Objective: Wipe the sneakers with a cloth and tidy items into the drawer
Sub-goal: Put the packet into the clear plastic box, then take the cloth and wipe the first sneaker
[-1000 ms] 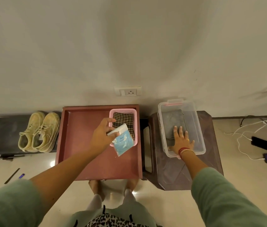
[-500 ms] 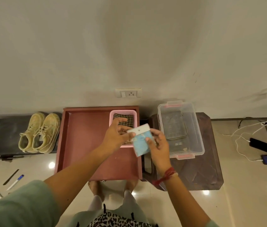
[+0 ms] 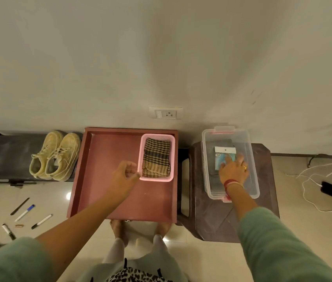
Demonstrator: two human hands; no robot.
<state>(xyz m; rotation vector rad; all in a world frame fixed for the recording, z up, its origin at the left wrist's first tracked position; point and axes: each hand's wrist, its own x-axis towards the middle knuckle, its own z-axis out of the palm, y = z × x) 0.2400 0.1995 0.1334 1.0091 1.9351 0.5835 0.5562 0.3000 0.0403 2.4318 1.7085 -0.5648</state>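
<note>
Sneakers [image 3: 55, 155]: 2, left of drawer [image 3: 108, 159].
L hand [image 3: 123, 178]: fingers loose, empty.
R hand [image 3: 233, 171]: fingers flat on 1 packet [image 3: 223, 155].

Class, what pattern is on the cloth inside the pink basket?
Dark-and-tan checks on the cloth, head view.

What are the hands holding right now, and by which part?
Nothing is gripped. The left hand hangs loosely curled beside the pink basket. The right hand rests straight fingers on the lower end of the blue packet in the clear box.
</note>
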